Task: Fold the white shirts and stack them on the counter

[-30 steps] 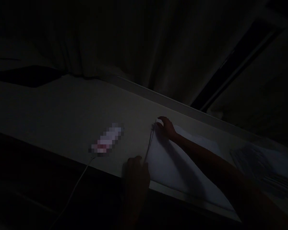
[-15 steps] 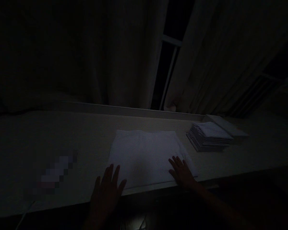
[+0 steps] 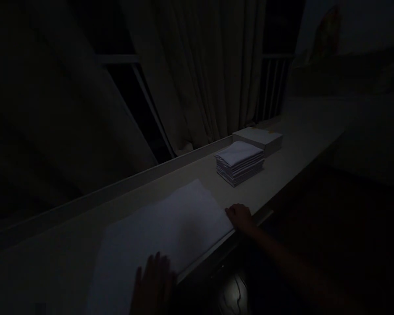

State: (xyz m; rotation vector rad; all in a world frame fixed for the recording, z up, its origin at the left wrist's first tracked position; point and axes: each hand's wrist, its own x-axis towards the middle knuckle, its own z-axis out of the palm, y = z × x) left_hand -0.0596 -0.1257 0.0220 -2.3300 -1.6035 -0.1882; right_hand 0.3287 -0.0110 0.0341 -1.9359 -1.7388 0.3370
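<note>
A white cloth (image 3: 164, 225) lies spread flat along the front of the long table; it looks like a towel, though the room is very dark. My left hand (image 3: 153, 284) rests on its near left part with the fingers stretched out, slightly blurred. At the right front corner, my right hand (image 3: 240, 217) has its fingers curled together on the cloth's edge. Beyond that hand stands a neat stack of folded white cloths (image 3: 239, 164).
Behind the stack sits a pale flat box (image 3: 259, 136). A raised ledge (image 3: 118, 189) runs along the table's back, with long curtains (image 3: 197, 78) and a barred window opening behind. The table's front edge drops off into darkness.
The view has turned to the right. My right hand has gone from lying flat on the cloth to curled fingers at its right front corner. My left hand stays open on the cloth.
</note>
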